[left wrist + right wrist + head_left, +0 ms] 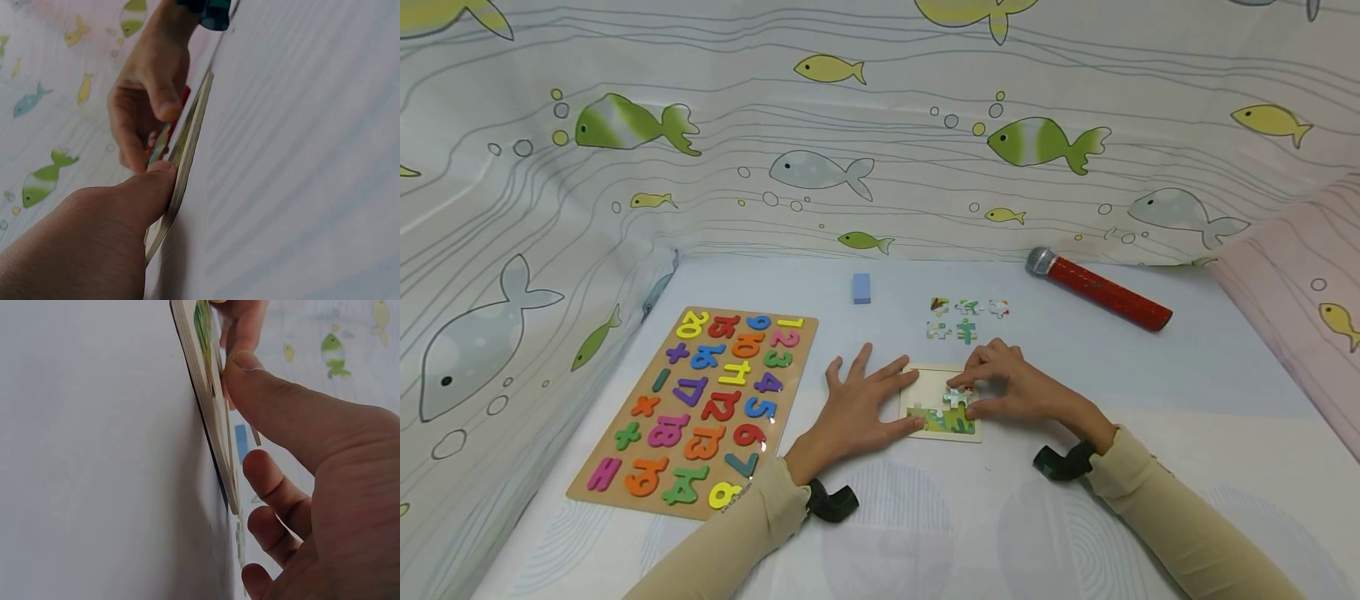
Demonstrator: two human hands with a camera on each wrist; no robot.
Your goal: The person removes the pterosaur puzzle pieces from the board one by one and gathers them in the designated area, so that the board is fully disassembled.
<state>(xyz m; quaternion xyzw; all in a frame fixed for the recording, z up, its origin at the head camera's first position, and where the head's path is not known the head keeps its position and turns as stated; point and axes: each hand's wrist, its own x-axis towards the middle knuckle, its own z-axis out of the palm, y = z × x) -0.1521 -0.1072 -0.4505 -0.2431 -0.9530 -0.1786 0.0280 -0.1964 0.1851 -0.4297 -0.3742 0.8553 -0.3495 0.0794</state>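
Note:
A small square wooden puzzle tray (929,383) lies on the table, with green jigsaw pieces (953,423) fitted along its near side. My left hand (857,410) rests at the tray's left side with its fingers spread; in the left wrist view its thumb (147,190) touches the rim. Over the tray's right part, my right hand (1021,387) pinches a light-coloured jigsaw piece (957,397) between thumb and fingers. The left wrist view shows that piece (160,142) tilted above the tray. Several loose jigsaw pieces (967,332) lie beyond the tray in two rows.
To the left lies a wooden board (651,367) with colourful numbers and signs. A blue block (862,288) sits farther back. A red microphone (1108,292) with a silver head lies at the back right. Fish-patterned cloth (910,108) rises behind the table.

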